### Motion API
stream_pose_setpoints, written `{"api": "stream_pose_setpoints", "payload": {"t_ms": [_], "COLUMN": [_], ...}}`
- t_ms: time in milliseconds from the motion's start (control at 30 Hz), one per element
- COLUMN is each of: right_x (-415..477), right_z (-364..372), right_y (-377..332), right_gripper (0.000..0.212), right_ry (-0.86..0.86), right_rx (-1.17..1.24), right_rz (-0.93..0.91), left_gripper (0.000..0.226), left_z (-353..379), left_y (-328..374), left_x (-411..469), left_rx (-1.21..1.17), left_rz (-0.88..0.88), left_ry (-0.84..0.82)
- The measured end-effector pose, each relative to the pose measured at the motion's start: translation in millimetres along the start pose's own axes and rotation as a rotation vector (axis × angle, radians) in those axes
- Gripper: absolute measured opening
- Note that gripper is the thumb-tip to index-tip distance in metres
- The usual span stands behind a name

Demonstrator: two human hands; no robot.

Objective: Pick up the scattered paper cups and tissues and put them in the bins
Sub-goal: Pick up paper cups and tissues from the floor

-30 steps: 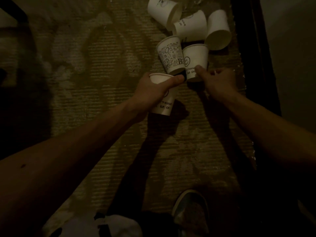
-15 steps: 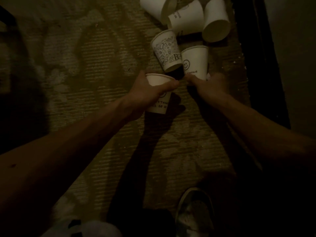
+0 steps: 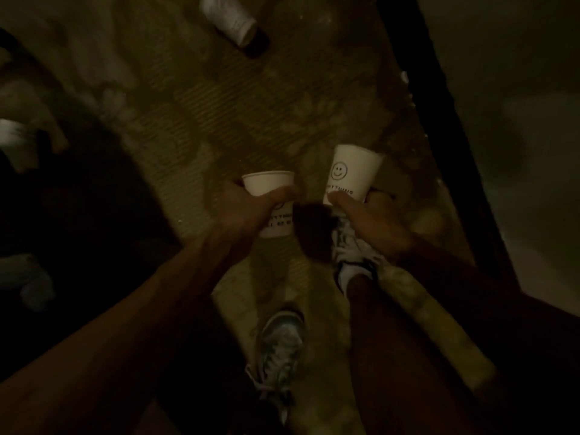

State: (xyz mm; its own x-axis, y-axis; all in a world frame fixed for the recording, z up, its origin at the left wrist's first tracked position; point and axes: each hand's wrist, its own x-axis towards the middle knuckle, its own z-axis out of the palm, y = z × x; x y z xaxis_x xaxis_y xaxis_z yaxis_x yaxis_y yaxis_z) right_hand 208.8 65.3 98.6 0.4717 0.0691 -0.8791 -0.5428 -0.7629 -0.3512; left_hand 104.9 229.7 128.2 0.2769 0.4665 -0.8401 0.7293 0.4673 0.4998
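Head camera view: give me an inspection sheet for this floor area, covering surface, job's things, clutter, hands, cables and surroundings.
Surface: patterned carpet, dimly lit.
Job's things: paper cup and smiley cup both held; third cup lying on its side at the top; no tissues or bins seen.
Clutter: pale shapes at the left edge, too blurred to identify.
Hands: left hand grips the paper cup; right hand grips the smiley cup near its base.
Cables: nothing seen.
Surroundings: near shoe, far shoe, dark strip along the right.
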Motion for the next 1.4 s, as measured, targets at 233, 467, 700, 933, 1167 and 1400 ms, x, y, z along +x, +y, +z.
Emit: {"api": "stream_pose_setpoints", "payload": {"t_ms": [233,467,700,933,1167,1400], "right_x": [-191.8,-347.4,-449.0,-501.9,-516.1,-455.2], "right_z": [-36.3,-85.7,-129.5,-155.4,-171.7,-185.1], "right_y": [36.9,81.4,196.9,360.6,538.9,647.8], "right_gripper": [0.067,0.058,0.031,0.065,0.031,0.054], "right_ry": [-0.076,-0.234,-0.294,0.136,0.643,0.571], "right_rx": [0.263,0.444,0.737,1.258,1.183,1.324], "right_rz": [0.018,-0.006,0.036,0.264,0.442,0.435], "left_gripper": [0.069,0.037,0.038,0.061,0.054,0.041], "left_z": [-3.6,-10.0,41.8,134.3,230.1,321.5], "left_y": [37.2,66.7,0.5,-129.2,-284.0,-398.4], "left_x": [-170.4,-306.0,-420.0,-496.6,-575.5,-572.3], "left_rx": [0.087,0.012,0.272,0.485,0.75,0.88], "left_rz": [0.04,-0.021,-0.074,-0.094,-0.003,0.122], "left_ry": [-0.207,-0.63,-0.962,-0.974,-0.971,-0.819]}}
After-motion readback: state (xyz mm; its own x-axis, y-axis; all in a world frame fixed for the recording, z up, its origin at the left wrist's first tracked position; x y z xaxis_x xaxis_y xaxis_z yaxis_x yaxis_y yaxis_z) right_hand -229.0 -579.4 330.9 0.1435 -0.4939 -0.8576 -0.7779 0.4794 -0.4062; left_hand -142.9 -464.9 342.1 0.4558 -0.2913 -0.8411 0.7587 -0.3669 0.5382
